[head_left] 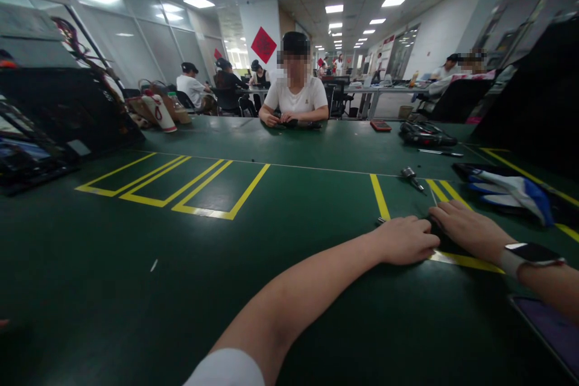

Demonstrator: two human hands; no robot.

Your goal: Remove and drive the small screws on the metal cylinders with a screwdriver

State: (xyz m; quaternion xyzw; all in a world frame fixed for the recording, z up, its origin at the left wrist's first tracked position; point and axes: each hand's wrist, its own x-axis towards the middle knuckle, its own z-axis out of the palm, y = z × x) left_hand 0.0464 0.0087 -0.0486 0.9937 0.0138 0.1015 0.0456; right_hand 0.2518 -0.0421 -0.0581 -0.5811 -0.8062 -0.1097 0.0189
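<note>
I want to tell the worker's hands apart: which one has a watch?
The right hand: a dark-screened smartwatch sits on its wrist. The left hand has a bare wrist.

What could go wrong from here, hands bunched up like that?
1. The left hand and right hand hide whatever is between them, so a slip there could go unseen by this camera.
2. A loose metal part lies just beyond the hands; a stray finger might knock it.
3. The right forearm passes close to a flat, dark-edged device at lower right and might nudge it.
</note>
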